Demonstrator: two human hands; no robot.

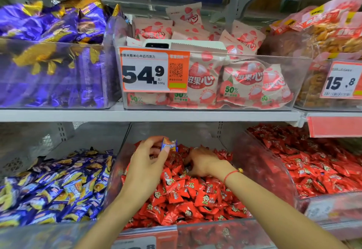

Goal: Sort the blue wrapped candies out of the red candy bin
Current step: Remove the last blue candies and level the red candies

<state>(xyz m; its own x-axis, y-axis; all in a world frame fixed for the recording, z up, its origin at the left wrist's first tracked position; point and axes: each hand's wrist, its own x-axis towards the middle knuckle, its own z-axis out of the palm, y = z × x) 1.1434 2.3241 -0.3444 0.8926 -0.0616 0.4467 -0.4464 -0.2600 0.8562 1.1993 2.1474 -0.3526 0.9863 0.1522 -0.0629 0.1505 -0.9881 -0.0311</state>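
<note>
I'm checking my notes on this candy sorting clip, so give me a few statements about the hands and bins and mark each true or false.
1. The left hand pinches a blue wrapped candy. True.
2. The right hand is lifted clear above the shelf. False: it reaches down among the red candies in the middle bin.
3. The bin of blue candies sits left of the red bin. True.
4. The price tag on the upper shelf reads 15.8. False: it reads 54.9.
5. The right wrist wears a red string bracelet. True.
</note>
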